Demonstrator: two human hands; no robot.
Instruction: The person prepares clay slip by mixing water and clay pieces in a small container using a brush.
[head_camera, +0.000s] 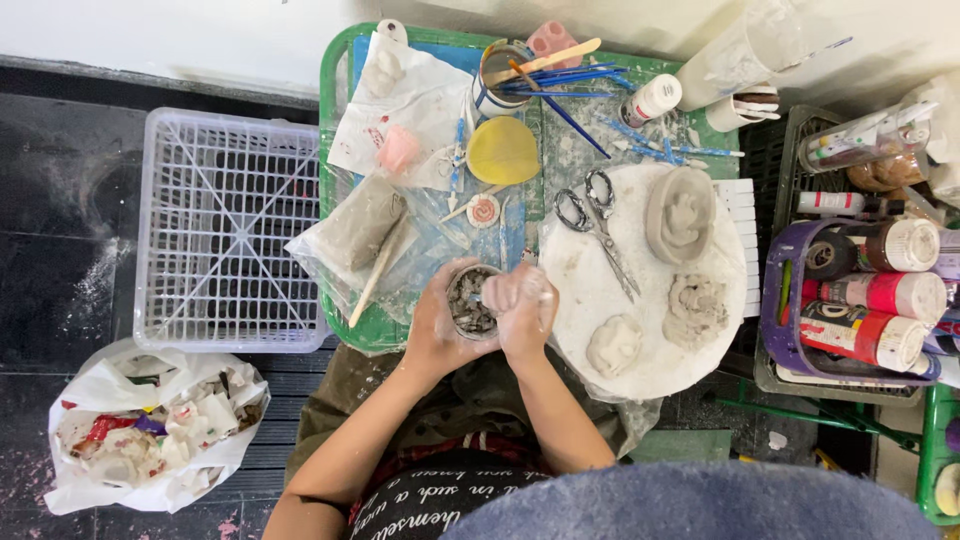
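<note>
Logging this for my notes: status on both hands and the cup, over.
Left hand wrapped around small cup of grey clay scraps. Right hand working a thin blue-handled tool in it. Metal scissors lie close by on white round board.

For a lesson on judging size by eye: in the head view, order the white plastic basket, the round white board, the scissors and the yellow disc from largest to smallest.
1. White plastic basket
2. Round white board, not far behind the basket
3. Scissors
4. Yellow disc, close to the scissors in extent, so that pair is unsure

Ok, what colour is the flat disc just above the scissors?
Yellow. The disc shows best in the head view, above the scissors.
</note>
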